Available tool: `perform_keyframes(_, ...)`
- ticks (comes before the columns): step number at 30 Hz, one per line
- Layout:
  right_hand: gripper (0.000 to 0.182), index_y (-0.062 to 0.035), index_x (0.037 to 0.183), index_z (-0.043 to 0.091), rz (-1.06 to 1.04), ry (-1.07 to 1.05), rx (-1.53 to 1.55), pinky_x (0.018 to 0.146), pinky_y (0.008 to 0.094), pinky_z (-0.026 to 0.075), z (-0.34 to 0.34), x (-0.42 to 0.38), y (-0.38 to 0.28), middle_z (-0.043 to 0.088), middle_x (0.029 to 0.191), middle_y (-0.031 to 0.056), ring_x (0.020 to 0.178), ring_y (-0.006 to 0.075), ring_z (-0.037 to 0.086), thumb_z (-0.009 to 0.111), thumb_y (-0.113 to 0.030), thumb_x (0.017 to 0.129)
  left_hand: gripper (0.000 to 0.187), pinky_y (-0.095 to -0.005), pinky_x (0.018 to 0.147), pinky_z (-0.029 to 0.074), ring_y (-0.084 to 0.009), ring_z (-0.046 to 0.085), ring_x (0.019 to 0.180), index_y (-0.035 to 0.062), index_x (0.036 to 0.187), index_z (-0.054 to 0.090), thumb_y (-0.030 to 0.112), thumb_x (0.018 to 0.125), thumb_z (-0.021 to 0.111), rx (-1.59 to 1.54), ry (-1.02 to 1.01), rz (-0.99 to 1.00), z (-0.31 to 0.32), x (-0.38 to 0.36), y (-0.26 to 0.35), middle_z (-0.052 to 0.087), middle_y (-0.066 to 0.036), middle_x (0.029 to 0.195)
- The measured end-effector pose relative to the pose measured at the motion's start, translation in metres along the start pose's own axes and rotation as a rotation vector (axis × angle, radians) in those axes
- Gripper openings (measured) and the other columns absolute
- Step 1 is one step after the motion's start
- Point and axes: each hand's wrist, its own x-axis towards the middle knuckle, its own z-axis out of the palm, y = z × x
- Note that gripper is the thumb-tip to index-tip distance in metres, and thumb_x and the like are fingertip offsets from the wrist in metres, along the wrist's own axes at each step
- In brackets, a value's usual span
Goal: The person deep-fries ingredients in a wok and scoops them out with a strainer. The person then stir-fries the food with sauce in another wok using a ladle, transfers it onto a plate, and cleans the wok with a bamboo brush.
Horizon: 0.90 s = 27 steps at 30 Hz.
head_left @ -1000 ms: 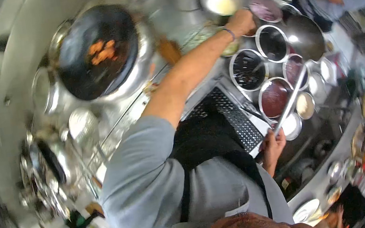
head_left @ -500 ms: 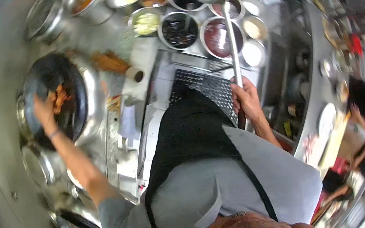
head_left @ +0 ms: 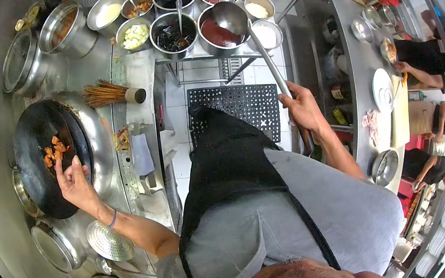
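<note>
My right hand (head_left: 305, 108) is wrapped round the long handle of a metal ladle (head_left: 231, 18). The ladle's bowl overlaps a steel pot of dark red sauce (head_left: 214, 35) at the top of the view. Over the near part of a black wok (head_left: 31, 167), on the left, my left hand (head_left: 75, 183) is empty, with its index finger stretched out and the other fingers partly bent. Just beyond the fingertip, several orange-brown food pieces (head_left: 54, 150) lie in the wok.
A bundled bamboo brush (head_left: 112, 92) lies right of the wok. Several steel pots of sauces and chopped food crowd the far counter, including a dark one with a spoon (head_left: 173, 38). A perforated strainer (head_left: 109, 240) rests near my left forearm. Other people work beyond the right counter (head_left: 357, 61).
The ladle's bowl has swung left and nearer, over the red sauce. My left hand has drawn back from the food towards the wok's near side. The head view has shifted.
</note>
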Motion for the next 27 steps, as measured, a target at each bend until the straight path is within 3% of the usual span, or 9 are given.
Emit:
perform_keyframes(3,0.029,0.0054,0.114,0.061,-0.038,-0.055,0.061,0.042,0.0285,0.039,-0.003,0.001,-0.009,0.055,0.063,0.0024,0.046,0.0085,0.05,0.059,-0.013,0.092,0.046,-0.0209,0.061,0.047,-0.0062,0.055,0.065,0.0003,0.131,0.055,0.009,0.089,0.071,-0.046,-0.01,0.0,-0.004,-0.011,0.008,0.06,0.001,0.075)
perform_keyframes(7,0.019,0.0034,0.093,0.061,0.133,-0.151,0.332,0.038,0.0233,0.038,-0.008,0.006,-0.018,0.051,0.059,-0.0008,0.042,0.0063,0.046,0.059,-0.015,0.094,0.043,-0.0221,0.063,0.048,-0.0066,0.055,0.067,0.0005,0.13,0.056,0.005,0.089,0.069,-0.126,-0.015,0.003,-0.022,-0.033,0.006,0.06,0.0,0.077)
perform_keyframes(9,0.022,-0.006,0.077,0.053,0.219,-0.246,0.557,0.034,0.0234,0.035,-0.014,0.007,-0.019,0.051,0.061,0.0001,0.041,0.0061,0.044,0.056,-0.018,0.096,0.043,-0.0224,0.064,0.05,-0.007,0.056,0.067,0.0004,0.13,0.056,0.003,0.089,0.069,-0.129,-0.037,-0.004,-0.035,-0.042,-0.003,0.061,0.0,0.079)
perform_keyframes(15,0.013,-0.0011,0.094,0.055,0.28,-0.206,0.877,0.032,0.0238,0.034,-0.021,0.0,-0.027,0.053,0.07,0.0014,0.041,0.0054,0.042,0.055,-0.014,0.095,0.04,-0.0202,0.063,0.047,-0.0064,0.056,0.068,-0.0012,0.128,0.056,0.003,0.09,0.067,-0.185,-0.055,-0.101,-0.073,-0.077,-0.037,0.061,0.001,0.081)
perform_keyframes(16,0.019,0.0018,0.106,0.053,0.273,-0.215,0.891,0.031,0.0229,0.033,-0.023,-0.001,-0.027,0.052,0.071,0.0012,0.041,0.0047,0.041,0.055,-0.014,0.096,0.04,-0.0207,0.065,0.047,-0.0063,0.056,0.069,-0.001,0.128,0.057,0.002,0.089,0.067,-0.152,-0.074,-0.115,-0.079,-0.081,-0.042,0.061,0.001,0.081)
perform_keyframes(21,0.024,0.0037,0.113,0.05,0.266,-0.273,1.15,0.028,0.0201,0.032,-0.032,0.0,-0.02,0.051,0.068,-0.0004,0.04,0.0028,0.039,0.051,-0.015,0.098,0.039,-0.0222,0.068,0.047,-0.0079,0.056,0.07,-0.0016,0.126,0.058,0.001,0.088,0.067,-0.232,-0.136,-0.226,-0.077,-0.109,-0.056,0.062,-0.001,0.081)
perform_keyframes(23,0.024,0.004,0.111,0.051,0.212,-0.421,1.245,0.028,0.0203,0.031,-0.036,0.004,-0.011,0.051,0.068,-0.0001,0.04,0.003,0.038,0.051,-0.016,0.099,0.039,-0.0224,0.067,0.046,-0.0082,0.056,0.07,-0.002,0.126,0.057,0.002,0.088,0.067,-0.206,-0.182,-0.257,-0.065,-0.115,-0.056,0.061,-0.001,0.081)
perform_keyframes(26,0.028,-0.0002,0.114,0.056,0.187,-0.201,0.955,0.026,0.0202,0.023,-0.028,-0.013,-0.043,0.034,0.046,-0.0078,0.029,0.0053,0.025,0.044,-0.023,0.102,0.039,-0.0225,0.07,0.049,-0.0091,0.06,0.077,0.0012,0.124,0.061,0.004,0.086,0.069,-0.155,-0.355,-0.38,-0.041,-0.126,-0.044,0.066,-0.004,0.086)
perform_keyframes(27,0.031,0.001,0.117,0.055,0.126,-0.214,0.915,0.026,0.0211,0.022,-0.027,-0.016,-0.042,0.036,0.047,-0.0073,0.029,0.0049,0.026,0.043,-0.024,0.103,0.04,-0.023,0.07,0.05,-0.0092,0.06,0.079,0.0014,0.123,0.061,0.008,0.085,0.072,-0.254,-0.456,-0.36,-0.031,-0.131,-0.055,0.067,-0.005,0.088)
